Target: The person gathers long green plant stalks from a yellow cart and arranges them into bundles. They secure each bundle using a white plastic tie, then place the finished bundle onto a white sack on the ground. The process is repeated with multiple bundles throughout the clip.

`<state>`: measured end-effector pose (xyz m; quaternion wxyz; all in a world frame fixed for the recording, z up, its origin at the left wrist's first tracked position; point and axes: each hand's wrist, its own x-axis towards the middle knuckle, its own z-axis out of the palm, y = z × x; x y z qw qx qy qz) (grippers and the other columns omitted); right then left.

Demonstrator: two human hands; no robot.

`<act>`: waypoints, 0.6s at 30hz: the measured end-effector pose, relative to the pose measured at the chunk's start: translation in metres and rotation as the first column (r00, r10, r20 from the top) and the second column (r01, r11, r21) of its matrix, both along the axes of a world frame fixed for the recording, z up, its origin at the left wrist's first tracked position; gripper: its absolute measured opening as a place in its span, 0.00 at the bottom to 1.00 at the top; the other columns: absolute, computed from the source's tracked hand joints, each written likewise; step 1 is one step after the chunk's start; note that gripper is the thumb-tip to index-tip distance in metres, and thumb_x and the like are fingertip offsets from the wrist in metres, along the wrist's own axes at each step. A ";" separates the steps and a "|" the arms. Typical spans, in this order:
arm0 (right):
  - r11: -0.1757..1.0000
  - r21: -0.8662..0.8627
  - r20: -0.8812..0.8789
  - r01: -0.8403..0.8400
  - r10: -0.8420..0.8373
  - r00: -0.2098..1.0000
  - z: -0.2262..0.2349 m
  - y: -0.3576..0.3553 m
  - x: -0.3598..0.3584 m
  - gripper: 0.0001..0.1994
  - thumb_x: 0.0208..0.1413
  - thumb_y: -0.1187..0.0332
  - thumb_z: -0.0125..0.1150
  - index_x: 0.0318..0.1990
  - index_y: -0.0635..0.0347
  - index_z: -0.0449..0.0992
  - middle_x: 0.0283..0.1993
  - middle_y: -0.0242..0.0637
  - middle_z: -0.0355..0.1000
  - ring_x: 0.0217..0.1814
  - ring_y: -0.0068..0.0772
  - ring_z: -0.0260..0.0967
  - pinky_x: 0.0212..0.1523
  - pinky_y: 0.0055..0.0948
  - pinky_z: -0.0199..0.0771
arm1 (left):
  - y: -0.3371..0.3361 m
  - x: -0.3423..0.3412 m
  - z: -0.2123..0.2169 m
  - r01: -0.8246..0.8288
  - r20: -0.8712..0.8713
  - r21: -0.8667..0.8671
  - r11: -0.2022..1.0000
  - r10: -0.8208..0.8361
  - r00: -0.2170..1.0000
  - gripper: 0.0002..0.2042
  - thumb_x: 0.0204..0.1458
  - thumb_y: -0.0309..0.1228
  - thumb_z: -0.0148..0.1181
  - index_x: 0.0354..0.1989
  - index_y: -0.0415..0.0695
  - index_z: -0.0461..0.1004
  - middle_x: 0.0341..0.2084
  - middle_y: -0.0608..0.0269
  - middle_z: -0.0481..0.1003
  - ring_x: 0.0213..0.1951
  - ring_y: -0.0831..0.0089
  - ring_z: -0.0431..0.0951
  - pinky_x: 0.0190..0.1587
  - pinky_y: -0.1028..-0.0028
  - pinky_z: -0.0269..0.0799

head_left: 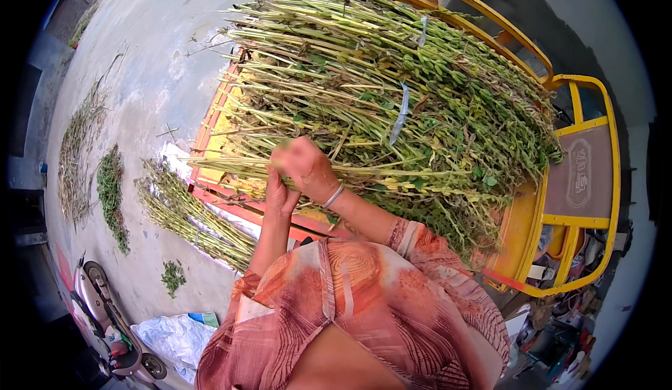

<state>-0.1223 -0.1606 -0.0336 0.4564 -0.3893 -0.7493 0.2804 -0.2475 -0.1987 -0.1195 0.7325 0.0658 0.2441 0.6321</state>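
Nearest, the left hand and right hand close together around a thin bunch of stalks, drawn leftward off the heap of green stalks filling the orange cart. Left, on the concrete ground, a few tied bundles lie; most stalks remain on the cart.

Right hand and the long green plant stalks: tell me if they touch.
Touching. The head view shows the right hand closed around a bunch of the green plant stalks.
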 end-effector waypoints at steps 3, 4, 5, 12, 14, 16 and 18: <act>0.985 -0.170 -0.062 -0.033 0.022 0.998 -0.021 0.003 0.019 0.04 0.47 0.75 0.62 0.31 0.63 0.77 0.30 0.40 0.69 0.32 0.40 0.69 0.32 0.33 0.69 | -0.001 0.007 0.024 -0.035 0.049 0.071 0.997 0.032 0.998 0.19 0.54 0.48 0.56 0.51 0.56 0.68 0.55 0.66 0.69 0.54 0.67 0.69 0.59 0.57 0.64; 0.973 -0.213 -0.068 -0.088 0.075 0.995 -0.023 0.003 0.026 0.03 0.47 0.75 0.63 0.30 0.64 0.77 0.30 0.40 0.68 0.32 0.40 0.69 0.32 0.34 0.69 | -0.001 0.003 0.017 -0.031 0.027 0.060 0.998 0.029 0.999 0.16 0.55 0.47 0.56 0.48 0.55 0.70 0.54 0.67 0.70 0.54 0.67 0.70 0.58 0.58 0.65; 0.964 -0.239 -0.072 -0.121 0.106 0.992 -0.021 0.004 0.029 0.02 0.47 0.75 0.63 0.29 0.63 0.78 0.29 0.41 0.68 0.31 0.40 0.69 0.32 0.34 0.69 | 0.000 0.000 0.006 -0.028 0.004 0.048 0.998 0.028 1.000 0.14 0.55 0.45 0.57 0.44 0.54 0.71 0.52 0.68 0.71 0.53 0.68 0.70 0.58 0.58 0.66; 0.778 0.412 0.719 0.473 -0.597 0.356 -0.053 0.084 0.122 0.10 0.43 0.72 0.63 0.33 0.60 0.70 0.36 0.41 0.65 0.39 0.40 0.65 0.35 0.35 0.71 | 0.008 0.007 0.014 0.030 -0.036 0.098 0.995 -0.027 0.999 0.11 0.52 0.43 0.59 0.29 0.51 0.68 0.28 0.71 0.69 0.40 0.71 0.72 0.58 0.59 0.64; 0.854 0.367 0.801 0.368 -0.491 0.342 -0.065 0.080 0.140 0.05 0.42 0.74 0.59 0.29 0.58 0.71 0.30 0.38 0.67 0.37 0.39 0.66 0.31 0.35 0.71 | 0.007 0.008 0.010 0.037 -0.068 0.098 0.994 -0.031 0.997 0.14 0.51 0.45 0.60 0.26 0.51 0.64 0.24 0.72 0.64 0.35 0.73 0.69 0.57 0.57 0.63; 0.899 0.333 0.790 0.285 -0.431 0.437 -0.069 0.068 0.140 0.04 0.41 0.74 0.58 0.26 0.57 0.71 0.26 0.36 0.67 0.34 0.38 0.66 0.29 0.36 0.71 | 0.008 0.007 -0.001 0.023 -0.006 0.083 0.996 -0.022 1.000 0.14 0.52 0.45 0.60 0.27 0.51 0.64 0.25 0.72 0.63 0.34 0.73 0.69 0.56 0.57 0.63; 0.932 0.312 0.761 0.184 -0.361 0.538 -0.065 0.050 0.134 0.03 0.40 0.74 0.57 0.25 0.56 0.70 0.23 0.35 0.66 0.33 0.38 0.65 0.29 0.35 0.70 | 0.008 0.003 -0.005 0.017 -0.023 0.098 0.995 -0.015 1.000 0.13 0.53 0.44 0.59 0.34 0.50 0.66 0.31 0.69 0.67 0.34 0.73 0.69 0.55 0.59 0.64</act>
